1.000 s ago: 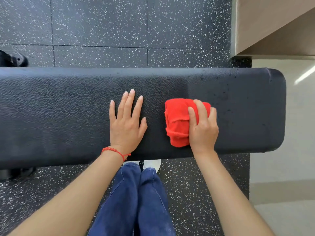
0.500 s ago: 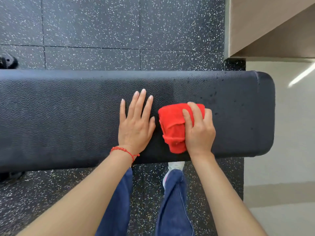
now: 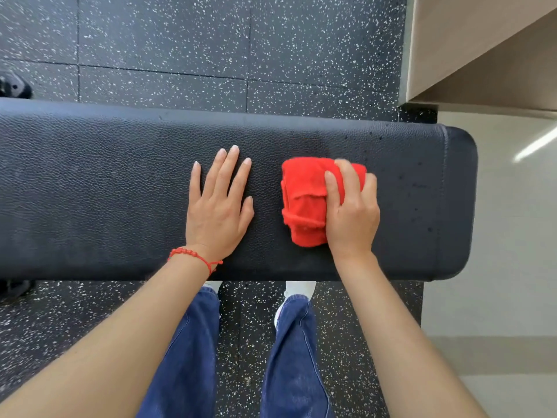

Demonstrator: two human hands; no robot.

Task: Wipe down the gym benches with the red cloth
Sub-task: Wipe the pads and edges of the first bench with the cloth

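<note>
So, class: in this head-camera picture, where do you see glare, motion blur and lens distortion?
Head view: a bright glare streak on the pale floor at right; the right hand gripping the folded red cloth has slightly blurred fingertips; the long black padded bench bows from wide-angle distortion.

The floor (image 3: 180,40) is laid in dark rubber tiles flecked with white, their seams running beyond and below the grip. To the right of the grip the rubber ends against pale smooth flooring (image 3: 497,267), where a bright streak of reflected light (image 3: 535,144) lies. Beyond that, at upper right, stands a beige boxed wall corner (image 3: 470,46), shaded underneath.
</note>
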